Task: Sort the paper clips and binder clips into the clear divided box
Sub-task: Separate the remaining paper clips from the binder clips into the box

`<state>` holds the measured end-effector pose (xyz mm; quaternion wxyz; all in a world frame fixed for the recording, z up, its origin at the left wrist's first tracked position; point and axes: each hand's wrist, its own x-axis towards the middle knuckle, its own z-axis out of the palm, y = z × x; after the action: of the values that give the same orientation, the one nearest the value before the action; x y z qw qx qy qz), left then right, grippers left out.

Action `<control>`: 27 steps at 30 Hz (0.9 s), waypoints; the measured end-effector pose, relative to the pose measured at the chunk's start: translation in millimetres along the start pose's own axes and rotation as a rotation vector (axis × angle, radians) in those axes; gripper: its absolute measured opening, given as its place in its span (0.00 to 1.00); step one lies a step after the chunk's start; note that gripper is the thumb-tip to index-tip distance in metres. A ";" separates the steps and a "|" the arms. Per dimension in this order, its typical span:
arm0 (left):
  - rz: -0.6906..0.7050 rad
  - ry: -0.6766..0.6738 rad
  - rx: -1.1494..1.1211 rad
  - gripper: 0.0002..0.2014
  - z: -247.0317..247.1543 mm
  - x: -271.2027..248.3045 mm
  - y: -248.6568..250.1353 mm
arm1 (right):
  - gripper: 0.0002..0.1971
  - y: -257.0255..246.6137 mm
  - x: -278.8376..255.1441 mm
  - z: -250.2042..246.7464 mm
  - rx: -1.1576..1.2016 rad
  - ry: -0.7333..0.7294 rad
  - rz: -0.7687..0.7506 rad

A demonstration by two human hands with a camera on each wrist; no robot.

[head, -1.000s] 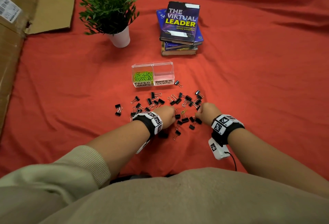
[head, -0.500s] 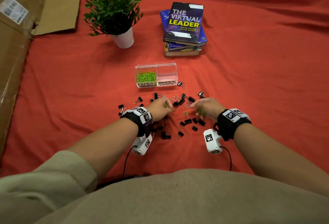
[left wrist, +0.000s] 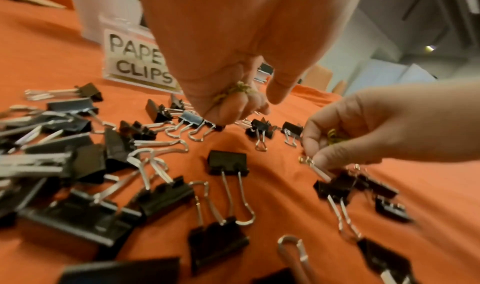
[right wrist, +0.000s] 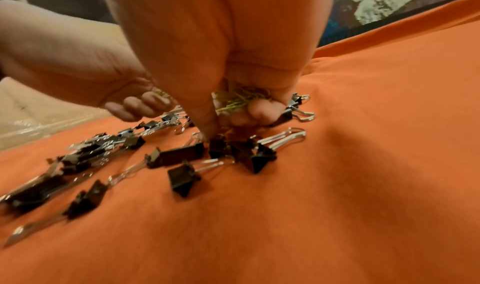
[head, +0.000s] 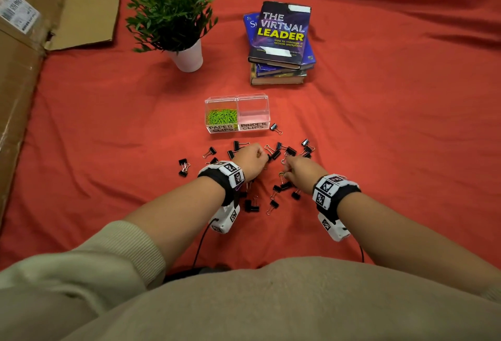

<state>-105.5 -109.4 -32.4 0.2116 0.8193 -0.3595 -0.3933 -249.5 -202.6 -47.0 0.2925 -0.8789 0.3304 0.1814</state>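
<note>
Red cloth [head: 379,129] covered the surface where black binder clips [head: 273,155] lay scattered before the clear divided box [head: 253,98], its left half holding green paper clips [head: 221,116]. Left hand [head: 250,160] and right hand [head: 303,171] each clutched green paper clips. Books [head: 280,42] and a plant [head: 173,12] stood beyond.

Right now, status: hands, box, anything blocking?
Left hand and right hand each grip green paper clips. Clear divided box: paper clips in left side, binder side empty. Binder clips lie loose; nothing blocking.
</note>
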 end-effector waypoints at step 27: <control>-0.204 -0.132 0.096 0.15 -99.0 -4.3 -53.2 | 0.12 -158.2 102.1 -80.8 0.175 0.104 -0.067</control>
<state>-5.9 -65.1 -4.3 0.1068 0.8331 -0.3059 -0.4482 -57.6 -205.7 24.7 0.3565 -0.8687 0.3301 0.0961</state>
